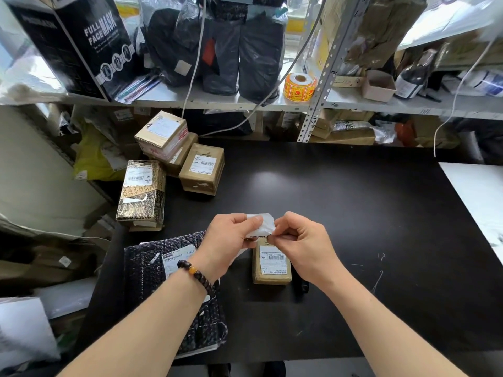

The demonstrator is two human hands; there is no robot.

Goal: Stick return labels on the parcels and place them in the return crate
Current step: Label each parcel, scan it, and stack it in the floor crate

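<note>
Over the black table (353,213), my left hand (228,240) and my right hand (304,246) both pinch a small white label (262,225) between fingertips, held just above a small brown parcel (270,263) that carries a barcode sticker. A black bubble-wrap parcel (174,289) lies under my left forearm. At the table's left stand a patterned black-and-gold parcel (141,194), a brown parcel (202,168) and two stacked boxes (163,137). No crate is in view.
A roll of orange-yellow stickers (299,87) sits on the metal shelf (245,100) behind the table, next to black bagged parcels (258,50) and a black mask box (81,42). A white surface (479,191) adjoins the table on the right. Cables hang from above.
</note>
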